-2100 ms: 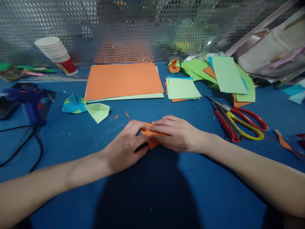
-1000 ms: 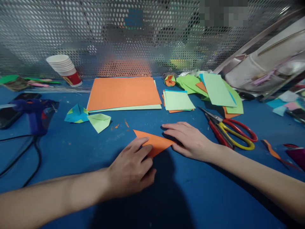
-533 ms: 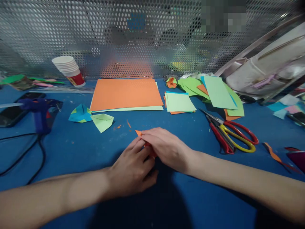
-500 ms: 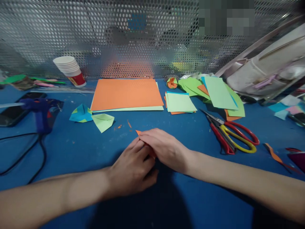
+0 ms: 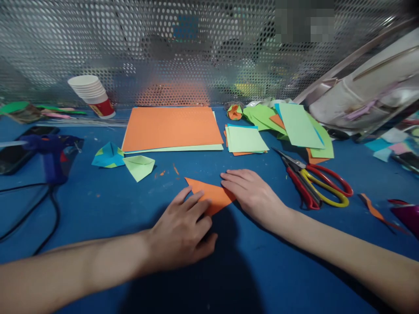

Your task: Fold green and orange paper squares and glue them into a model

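A folded orange paper triangle (image 5: 218,196) lies flat on the blue table between my hands. My left hand (image 5: 185,229) rests palm down with its fingers spread, and the fingertips press on the triangle's left and lower side. Flat over the triangle's right corner lies my right hand (image 5: 253,192), fingers stretched out and hiding that corner. Beyond my left hand are a folded pale green paper piece (image 5: 139,168) and a folded blue and green paper piece (image 5: 108,155). Small orange paper scraps (image 5: 176,169) lie just past the triangle.
Large orange sheets (image 5: 173,128) and small pale green squares (image 5: 247,139) are stacked behind. Scissors (image 5: 310,181) lie at right, near green paper (image 5: 299,126). At left are a blue glue gun (image 5: 52,155) with a cord and stacked paper cups (image 5: 93,96). A perforated metal panel (image 5: 209,52) backs the table.
My right hand has slid to the right along the orange paper, uncovering most of the triangle. My left hand has stayed nearly in place. The view has shifted slightly.
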`<state>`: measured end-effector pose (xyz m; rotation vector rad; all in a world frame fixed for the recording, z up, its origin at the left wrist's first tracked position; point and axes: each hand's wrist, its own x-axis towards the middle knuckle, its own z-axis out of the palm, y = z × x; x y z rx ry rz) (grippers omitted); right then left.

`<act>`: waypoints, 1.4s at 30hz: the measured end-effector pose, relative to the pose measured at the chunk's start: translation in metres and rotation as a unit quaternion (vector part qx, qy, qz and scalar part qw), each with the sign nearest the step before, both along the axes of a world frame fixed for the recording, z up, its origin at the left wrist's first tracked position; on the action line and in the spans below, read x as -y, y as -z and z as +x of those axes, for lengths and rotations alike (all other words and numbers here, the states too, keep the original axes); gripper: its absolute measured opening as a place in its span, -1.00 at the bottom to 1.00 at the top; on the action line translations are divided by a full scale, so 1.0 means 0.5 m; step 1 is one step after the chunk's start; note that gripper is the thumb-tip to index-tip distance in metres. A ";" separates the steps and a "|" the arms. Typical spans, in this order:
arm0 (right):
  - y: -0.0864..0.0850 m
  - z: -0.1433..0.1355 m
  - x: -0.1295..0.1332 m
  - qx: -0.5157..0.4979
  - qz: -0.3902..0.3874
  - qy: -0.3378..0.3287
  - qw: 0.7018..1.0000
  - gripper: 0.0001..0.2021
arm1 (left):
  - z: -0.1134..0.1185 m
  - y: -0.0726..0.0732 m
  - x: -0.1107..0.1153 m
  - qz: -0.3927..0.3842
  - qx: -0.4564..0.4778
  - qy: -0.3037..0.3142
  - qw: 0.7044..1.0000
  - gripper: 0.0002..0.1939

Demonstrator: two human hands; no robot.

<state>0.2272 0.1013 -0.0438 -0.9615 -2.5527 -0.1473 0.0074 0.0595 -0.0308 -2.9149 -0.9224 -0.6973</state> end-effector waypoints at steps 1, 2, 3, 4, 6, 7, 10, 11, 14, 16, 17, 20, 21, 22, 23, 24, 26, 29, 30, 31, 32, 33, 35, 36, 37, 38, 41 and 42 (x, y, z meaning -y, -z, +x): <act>-0.003 0.007 0.001 0.004 0.003 0.015 1.000 -0.71 | 0.001 0.000 0.000 0.001 -0.002 -0.001 1.000 -0.78; -0.007 0.013 0.003 0.003 0.006 0.025 1.000 -0.72 | 0.002 -0.001 0.000 0.004 -0.005 -0.001 1.000 -0.78; -0.013 0.016 0.004 -0.004 0.011 0.030 0.999 -0.73 | 0.003 0.000 0.001 0.009 -0.007 0.001 1.000 -0.78; -0.020 0.017 0.005 -0.020 0.014 0.028 0.999 -0.73 | 0.004 0.000 0.001 0.019 -0.006 0.003 1.000 -0.78; -0.035 0.013 0.009 -0.063 0.005 0.000 0.998 -0.73 | 0.006 0.003 0.003 0.045 -0.003 0.012 0.999 -0.78; -0.042 0.008 0.012 -0.084 -0.010 -0.025 0.996 -0.72 | 0.007 0.005 0.004 0.056 -0.002 0.018 0.998 -0.78; -0.056 -0.008 0.015 -0.092 -0.095 -0.119 0.984 -0.69 | 0.008 0.009 0.007 0.068 -0.002 0.036 0.997 -0.77; -0.057 -0.012 0.013 -0.076 -0.125 -0.140 0.979 -0.68 | 0.009 0.010 0.007 0.067 -0.004 0.039 0.997 -0.77; -0.049 -0.020 0.001 -0.010 -0.191 -0.167 0.967 -0.59 | 0.009 0.010 0.008 0.071 -0.006 0.043 0.997 -0.75; -0.043 -0.025 -0.011 0.025 -0.217 -0.178 0.959 -0.49 | 0.009 0.009 0.007 0.074 -0.008 0.047 0.996 -0.74; -0.040 -0.027 -0.018 0.039 -0.228 -0.185 0.955 -0.44 | 0.008 0.008 0.007 0.075 -0.007 0.049 0.996 -0.74; -0.039 -0.041 -0.036 0.072 -0.249 -0.203 0.944 -0.33 | 0.008 0.007 0.006 0.069 -0.001 0.053 0.996 -0.74; -0.040 -0.048 -0.042 0.080 -0.252 -0.210 0.941 -0.31 | 0.008 0.006 0.006 0.066 -0.001 0.053 0.996 -0.74; -0.041 -0.055 -0.049 0.087 -0.252 -0.216 0.939 -0.29 | 0.009 0.006 0.005 0.064 0.000 0.052 0.997 -0.74; -0.042 -0.062 -0.055 0.092 -0.251 -0.221 0.938 -0.29 | 0.009 0.007 0.005 0.063 0.000 0.053 0.997 -0.75; -0.043 -0.069 -0.062 0.097 -0.248 -0.225 0.937 -0.29 | 0.009 0.008 0.004 0.064 0.000 0.054 0.996 -0.75; -0.045 -0.082 -0.075 0.105 -0.242 -0.233 0.936 -0.31 | 0.010 0.009 0.004 0.064 0.001 0.060 0.996 -0.76; -0.049 -0.093 -0.083 0.116 -0.239 -0.235 0.935 -0.31 | 0.009 0.011 0.004 0.061 0.004 0.065 0.996 -0.76; -0.051 -0.093 -0.082 0.118 -0.240 -0.232 0.935 -0.31 | 0.008 0.010 0.005 0.061 0.003 0.063 0.996 -0.77; -0.052 -0.091 -0.079 0.118 -0.240 -0.227 0.936 -0.30 | 0.008 0.009 0.005 0.061 0.002 0.059 0.996 -0.77; -0.053 -0.088 -0.074 0.118 -0.238 -0.224 0.938 -0.30 | 0.008 0.009 0.006 0.059 0.000 0.055 0.997 -0.77; -0.053 -0.084 -0.068 0.116 -0.235 -0.221 0.940 -0.29 | 0.008 0.008 0.006 0.055 -0.002 0.052 0.997 -0.77; -0.050 -0.072 -0.052 0.111 -0.226 -0.214 0.944 -0.27 | 0.008 0.007 0.007 0.048 -0.009 0.051 0.997 -0.78; -0.048 -0.066 -0.045 0.110 -0.223 -0.207 0.946 -0.26 | 0.008 0.006 0.007 0.049 -0.012 0.051 0.997 -0.77; -0.044 -0.059 -0.037 0.111 -0.221 -0.198 0.948 -0.25 | 0.008 0.007 0.008 0.054 -0.015 0.050 0.997 -0.76; -0.040 -0.052 -0.030 0.114 -0.219 -0.187 0.951 -0.24 | 0.008 0.007 0.008 0.062 -0.019 0.048 0.997 -0.75; -0.029 -0.033 -0.013 0.126 -0.203 -0.141 0.961 -0.21 | 0.008 0.008 0.009 0.081 -0.023 0.038 0.996 -0.73; -0.026 -0.027 -0.008 0.130 -0.196 -0.127 0.964 -0.20 | 0.008 0.008 0.009 0.085 -0.023 0.036 0.995 -0.73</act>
